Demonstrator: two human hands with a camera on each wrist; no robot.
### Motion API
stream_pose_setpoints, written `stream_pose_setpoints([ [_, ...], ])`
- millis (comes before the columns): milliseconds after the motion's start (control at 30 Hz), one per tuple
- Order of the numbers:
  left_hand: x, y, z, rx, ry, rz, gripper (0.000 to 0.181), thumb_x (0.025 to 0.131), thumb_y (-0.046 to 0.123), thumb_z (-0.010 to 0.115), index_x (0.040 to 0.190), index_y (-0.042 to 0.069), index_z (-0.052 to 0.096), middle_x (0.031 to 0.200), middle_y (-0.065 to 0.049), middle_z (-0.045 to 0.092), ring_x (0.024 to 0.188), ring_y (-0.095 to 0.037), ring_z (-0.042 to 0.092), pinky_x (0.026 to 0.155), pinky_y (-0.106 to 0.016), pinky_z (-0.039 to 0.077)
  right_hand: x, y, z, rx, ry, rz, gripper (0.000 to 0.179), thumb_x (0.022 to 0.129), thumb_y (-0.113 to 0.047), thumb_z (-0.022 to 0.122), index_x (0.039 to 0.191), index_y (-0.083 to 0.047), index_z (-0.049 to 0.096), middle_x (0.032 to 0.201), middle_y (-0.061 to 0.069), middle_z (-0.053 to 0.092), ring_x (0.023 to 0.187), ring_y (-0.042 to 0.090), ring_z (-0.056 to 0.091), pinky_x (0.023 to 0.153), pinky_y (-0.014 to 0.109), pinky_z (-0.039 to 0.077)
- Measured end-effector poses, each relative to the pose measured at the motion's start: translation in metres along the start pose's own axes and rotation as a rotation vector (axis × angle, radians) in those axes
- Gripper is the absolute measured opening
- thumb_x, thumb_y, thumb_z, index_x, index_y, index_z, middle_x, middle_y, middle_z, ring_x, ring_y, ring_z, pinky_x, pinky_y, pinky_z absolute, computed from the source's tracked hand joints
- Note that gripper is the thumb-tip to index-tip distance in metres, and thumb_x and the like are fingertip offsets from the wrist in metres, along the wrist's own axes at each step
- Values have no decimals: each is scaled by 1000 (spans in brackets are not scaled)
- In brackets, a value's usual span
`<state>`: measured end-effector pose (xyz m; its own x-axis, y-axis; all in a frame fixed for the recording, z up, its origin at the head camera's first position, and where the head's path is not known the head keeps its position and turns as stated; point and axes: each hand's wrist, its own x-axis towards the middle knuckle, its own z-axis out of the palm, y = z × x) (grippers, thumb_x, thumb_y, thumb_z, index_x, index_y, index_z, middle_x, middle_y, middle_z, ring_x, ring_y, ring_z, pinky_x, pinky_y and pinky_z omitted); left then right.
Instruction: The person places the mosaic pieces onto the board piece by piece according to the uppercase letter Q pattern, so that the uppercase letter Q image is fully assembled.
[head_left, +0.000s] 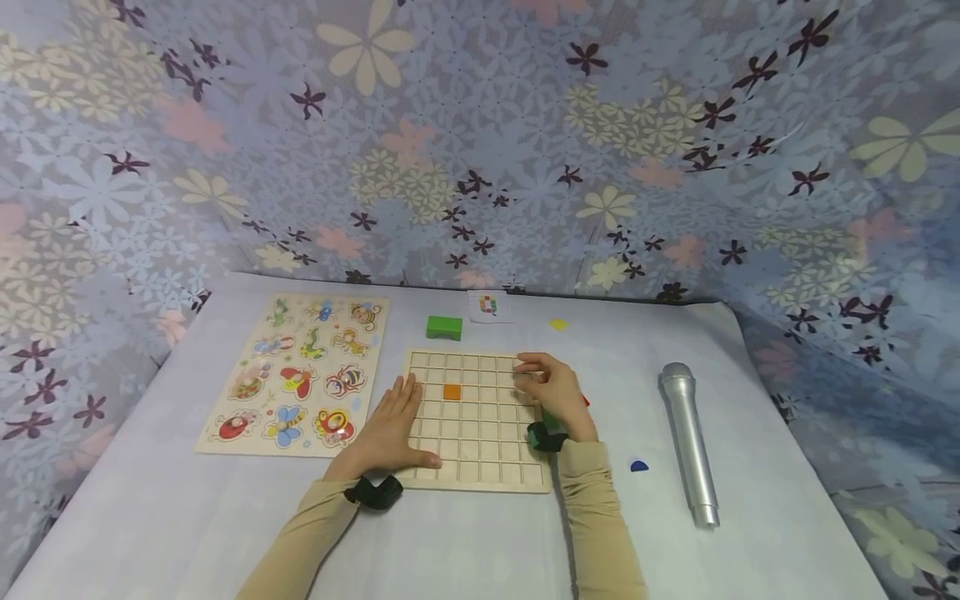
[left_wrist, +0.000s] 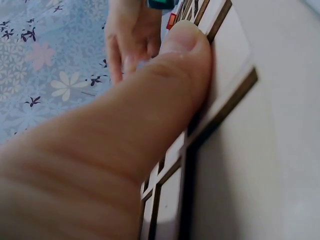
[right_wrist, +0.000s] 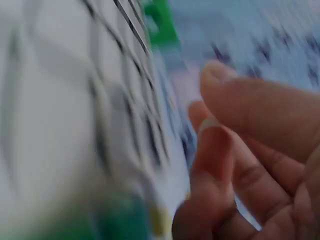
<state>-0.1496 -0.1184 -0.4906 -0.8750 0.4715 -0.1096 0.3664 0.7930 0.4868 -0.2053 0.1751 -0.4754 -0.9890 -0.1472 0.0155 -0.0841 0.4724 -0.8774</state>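
A wooden grid board (head_left: 480, 429) lies on the table, one orange square (head_left: 452, 392) in a cell of an upper row. My left hand (head_left: 390, 429) rests on the board's left edge with straight fingers and the thumb spread. In the left wrist view the thumb (left_wrist: 175, 65) lies across the grid. My right hand (head_left: 557, 387) is over the board's upper right corner, its fingers loosely bent. The right wrist view shows a gap between thumb (right_wrist: 250, 95) and fingers, with nothing visible in it. Under the right wrist, a green thing (head_left: 552, 419) is mostly hidden.
Left of the board lies an insect puzzle (head_left: 258, 400). Behind stand a green arched block (head_left: 444, 325), a pattern card (head_left: 476, 312) and a yellow piece (head_left: 558, 324). To the right are a partly hidden red piece (head_left: 586, 401), a blue half-round piece (head_left: 639, 467) and a silver microphone (head_left: 690, 442).
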Motion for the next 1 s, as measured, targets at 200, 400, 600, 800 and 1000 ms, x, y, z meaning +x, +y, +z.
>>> stream_pose_setpoints([
  [200,-2,-1,-1,-11,7,-7,122,73,57,76,151,-11,10,160,-27,-3,149,-43,-4,123,-54,5,-18,26,-51,-10,-69,190,57,87,-10,71,139,-1,49,123,24,64,88,13,65,69,19,52],
  [400,-1,-3,0,1,17,3,122,73,57,76,150,-11,10,160,-27,-2,149,-43,-4,123,-54,5,-25,36,-63,-59,-93,224,61,83,-4,73,138,0,49,122,23,63,107,29,61,76,20,52],
  [600,0,-2,2,-6,14,11,123,72,58,76,150,-11,10,160,-27,-3,149,-43,-5,123,-55,5,-21,34,-57,-148,-17,204,53,81,-6,75,130,-3,58,115,20,64,98,27,62,73,23,52],
  [800,1,-2,3,-7,19,7,123,72,56,77,150,-11,10,160,-27,-3,149,-43,-4,123,-55,6,-17,31,-50,-172,47,148,49,81,-5,74,128,-3,60,115,23,65,94,29,63,70,24,50],
  [1000,1,-2,2,-11,10,0,124,72,58,76,151,-10,10,160,-26,-3,149,-43,-5,123,-54,5,-11,16,-29,-123,84,122,43,82,-3,71,124,-4,63,114,21,64,82,21,57,62,22,46],
])
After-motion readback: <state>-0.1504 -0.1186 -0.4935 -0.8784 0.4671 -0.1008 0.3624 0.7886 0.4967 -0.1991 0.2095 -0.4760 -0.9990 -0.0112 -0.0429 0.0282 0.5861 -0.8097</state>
